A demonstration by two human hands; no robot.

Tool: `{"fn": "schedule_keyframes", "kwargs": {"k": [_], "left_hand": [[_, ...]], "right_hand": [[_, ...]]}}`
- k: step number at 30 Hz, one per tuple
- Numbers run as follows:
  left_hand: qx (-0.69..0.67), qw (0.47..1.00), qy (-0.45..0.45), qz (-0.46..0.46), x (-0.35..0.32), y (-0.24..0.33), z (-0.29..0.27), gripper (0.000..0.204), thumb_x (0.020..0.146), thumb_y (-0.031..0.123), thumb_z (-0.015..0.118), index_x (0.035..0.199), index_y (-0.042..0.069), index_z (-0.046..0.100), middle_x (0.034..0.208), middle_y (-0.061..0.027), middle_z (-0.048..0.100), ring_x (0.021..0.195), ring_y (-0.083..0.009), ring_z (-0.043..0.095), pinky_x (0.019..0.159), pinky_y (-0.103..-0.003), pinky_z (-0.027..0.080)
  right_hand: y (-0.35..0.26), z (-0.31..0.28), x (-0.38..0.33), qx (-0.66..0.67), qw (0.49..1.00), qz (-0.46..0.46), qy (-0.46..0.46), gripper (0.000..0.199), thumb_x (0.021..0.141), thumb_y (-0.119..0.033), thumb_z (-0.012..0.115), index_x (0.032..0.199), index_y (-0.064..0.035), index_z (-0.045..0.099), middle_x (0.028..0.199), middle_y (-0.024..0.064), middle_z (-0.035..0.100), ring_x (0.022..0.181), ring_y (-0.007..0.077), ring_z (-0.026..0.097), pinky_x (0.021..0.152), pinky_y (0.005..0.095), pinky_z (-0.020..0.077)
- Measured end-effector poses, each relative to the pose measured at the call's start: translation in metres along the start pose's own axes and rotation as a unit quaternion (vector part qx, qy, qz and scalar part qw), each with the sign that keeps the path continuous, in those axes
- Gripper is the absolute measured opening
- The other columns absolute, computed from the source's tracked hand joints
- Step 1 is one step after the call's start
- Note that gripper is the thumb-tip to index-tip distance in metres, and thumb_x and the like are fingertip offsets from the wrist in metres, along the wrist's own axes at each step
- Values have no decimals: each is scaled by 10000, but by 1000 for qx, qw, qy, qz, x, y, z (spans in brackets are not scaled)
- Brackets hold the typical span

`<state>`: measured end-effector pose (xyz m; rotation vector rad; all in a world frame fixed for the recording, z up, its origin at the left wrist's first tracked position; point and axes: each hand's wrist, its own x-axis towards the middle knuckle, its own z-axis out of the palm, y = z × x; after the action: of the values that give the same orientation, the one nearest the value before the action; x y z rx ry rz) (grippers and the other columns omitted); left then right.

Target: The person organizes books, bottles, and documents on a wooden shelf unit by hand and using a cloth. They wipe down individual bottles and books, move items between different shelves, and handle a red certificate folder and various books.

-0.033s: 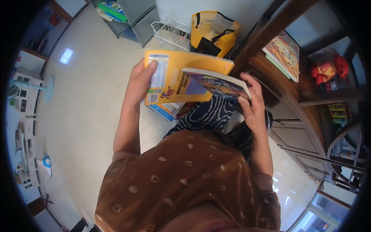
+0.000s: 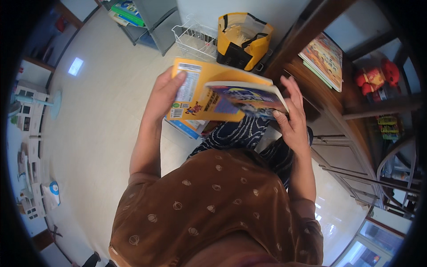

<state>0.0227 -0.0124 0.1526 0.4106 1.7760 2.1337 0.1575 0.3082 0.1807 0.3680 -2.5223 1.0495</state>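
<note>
My left hand (image 2: 164, 92) grips a yellow book (image 2: 193, 95) by its left edge, thumb on the cover beside a white label. Overlapping it from the right is a smaller, thick paperback (image 2: 255, 95) with a dark, colourful cover. My right hand (image 2: 293, 115) holds that paperback at its right end, thumb in front and the other fingers behind or beyond its edge. Both books are tilted in front of me above my patterned trousers. Under the yellow book, part of a blue-and-white book or booklet (image 2: 184, 127) shows lower down; the rest is hidden.
Beyond the books stand a yellow-and-black bag (image 2: 255, 54), a white wire basket (image 2: 191, 42) and a grey shelf (image 2: 161, 27) with books. A dark wooden cabinet (image 2: 336, 153) rises close on my right, with picture books (image 2: 327, 60) and a red plush toy (image 2: 377, 79) on it.
The yellow book has shifted slightly right and tilted a little. The paperback's left end has moved slightly left and down, and more of its cover faces me.
</note>
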Motion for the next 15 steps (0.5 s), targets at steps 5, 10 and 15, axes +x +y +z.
{"fn": "schedule_keyframes", "kwargs": {"k": [5, 10, 15], "left_hand": [[54, 985, -153, -50, 11, -7, 51, 394, 1015, 300, 546, 1243, -14, 612, 1122, -66, 679, 1022, -126, 614, 886, -278, 481], [43, 966, -208, -150, 34, -23, 63, 485, 1019, 381, 515, 1261, -30, 605, 1125, -87, 690, 1003, -138, 636, 891, -280, 496], [-225, 919, -309, -101, 1, -103, 48, 567, 1007, 431, 510, 1310, -48, 497, 1162, -215, 666, 1048, -294, 677, 892, -407, 552]], "right_hand": [[-2, 2, -10, 52, 992, 44, -108, 207, 820, -52, 664, 1009, -1, 598, 1316, 162, 562, 1269, 354, 507, 1045, 436, 386], [32, 24, -63, 192, 967, 166, 14, 167, 818, 17, 694, 957, -26, 614, 890, 50, 610, 819, 155, 587, 765, 261, 456], [38, 21, -113, 334, 889, 248, 191, 114, 894, 26, 654, 972, -32, 595, 903, -11, 635, 823, 28, 552, 743, 207, 461]]}}
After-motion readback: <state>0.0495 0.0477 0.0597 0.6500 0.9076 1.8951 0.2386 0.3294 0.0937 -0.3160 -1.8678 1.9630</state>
